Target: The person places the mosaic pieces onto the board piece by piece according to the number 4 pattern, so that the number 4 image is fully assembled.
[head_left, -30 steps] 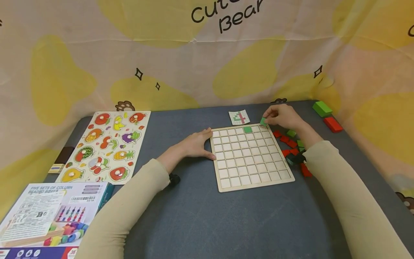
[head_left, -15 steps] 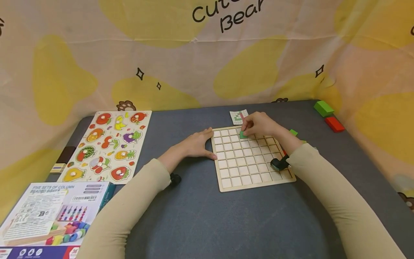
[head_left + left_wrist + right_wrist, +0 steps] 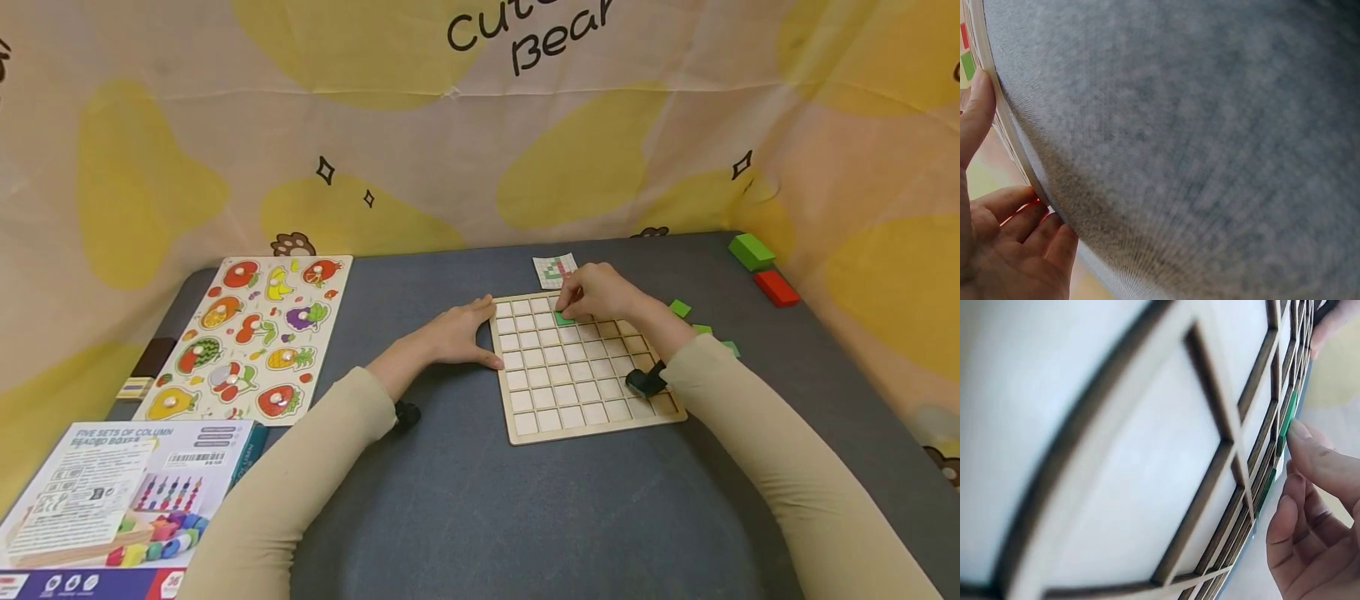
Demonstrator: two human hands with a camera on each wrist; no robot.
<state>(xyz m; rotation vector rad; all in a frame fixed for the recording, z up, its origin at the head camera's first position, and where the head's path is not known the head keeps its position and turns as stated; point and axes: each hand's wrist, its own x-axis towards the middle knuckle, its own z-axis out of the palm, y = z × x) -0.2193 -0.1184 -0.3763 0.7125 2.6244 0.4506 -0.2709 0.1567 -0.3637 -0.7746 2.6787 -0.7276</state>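
Note:
A wooden grid board [image 3: 577, 421] with white squares lies on the dark table. My right hand [image 3: 600, 292] is over its far part, pinching a small green square tile [image 3: 564, 318] at a cell of the second row. In the right wrist view the thumb touches this green tile [image 3: 1287, 422], while another green tile [image 3: 1266, 490] sits in a nearby cell; the head view hides that one behind the hand. My left hand [image 3: 453, 335] rests against the board's left edge, thumb and fingers spread along it. Just beyond the board lies a small pattern card [image 3: 553, 271], partly covered.
Several loose green tiles [image 3: 680, 308] lie right of the board, partly behind the right forearm. A green block [image 3: 751, 252] and a red block [image 3: 776, 288] are at the far right. A fruit puzzle board [image 3: 247, 342] and a printed box [image 3: 123, 500] occupy the left.
My right hand has carried the green tile leftward from the board's far right corner, then lowered it slightly towards a cell. The left hand keeps its place.

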